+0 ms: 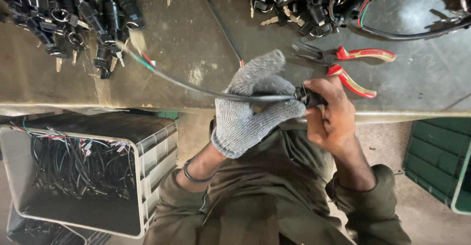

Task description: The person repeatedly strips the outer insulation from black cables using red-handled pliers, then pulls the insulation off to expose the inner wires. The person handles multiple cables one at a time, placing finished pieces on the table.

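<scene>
My left hand (pixel 252 105), in a grey knit glove, is closed around a black sheathed cable (pixel 196 89) at the near edge of the workbench. The cable runs up and left to loose red, green and white wire ends (pixel 145 60). My bare right hand (pixel 331 115) grips the small black part (pixel 310 97) at the cable's other end, right beside the glove. Red-handled pliers (pixel 351 63) lie on the bench just beyond my right hand, jaws pointing left.
Heaps of black switch assemblies with keys lie at the bench's far left (pixel 78 14) and far centre (pixel 309 2). A grey crate (pixel 152 151) with several black cable bundles stands on the floor at left. A green crate (pixel 439 161) stands at right.
</scene>
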Demonstrator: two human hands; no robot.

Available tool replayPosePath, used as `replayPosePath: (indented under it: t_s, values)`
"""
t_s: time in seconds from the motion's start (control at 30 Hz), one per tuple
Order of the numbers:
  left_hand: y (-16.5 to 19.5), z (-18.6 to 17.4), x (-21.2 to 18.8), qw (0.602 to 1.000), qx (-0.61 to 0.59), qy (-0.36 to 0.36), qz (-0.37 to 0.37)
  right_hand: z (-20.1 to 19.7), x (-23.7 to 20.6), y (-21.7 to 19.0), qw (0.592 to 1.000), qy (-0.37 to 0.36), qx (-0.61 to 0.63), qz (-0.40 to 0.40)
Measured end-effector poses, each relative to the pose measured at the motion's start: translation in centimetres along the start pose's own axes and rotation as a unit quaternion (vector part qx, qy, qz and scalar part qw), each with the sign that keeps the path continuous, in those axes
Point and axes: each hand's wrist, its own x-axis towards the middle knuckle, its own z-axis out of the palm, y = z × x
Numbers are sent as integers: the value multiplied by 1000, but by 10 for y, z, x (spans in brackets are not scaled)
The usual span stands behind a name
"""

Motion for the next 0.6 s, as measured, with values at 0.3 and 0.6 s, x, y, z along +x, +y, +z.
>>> replayPosePath:
  t_s: [0.3,0.6]
  values:
    - [7,-21,12,933,254,-128,222,6,-4,-4,998,-29,54,22]
    - [-8,13,-2,927,265,38,265,0,-8,10,940,-69,242,230]
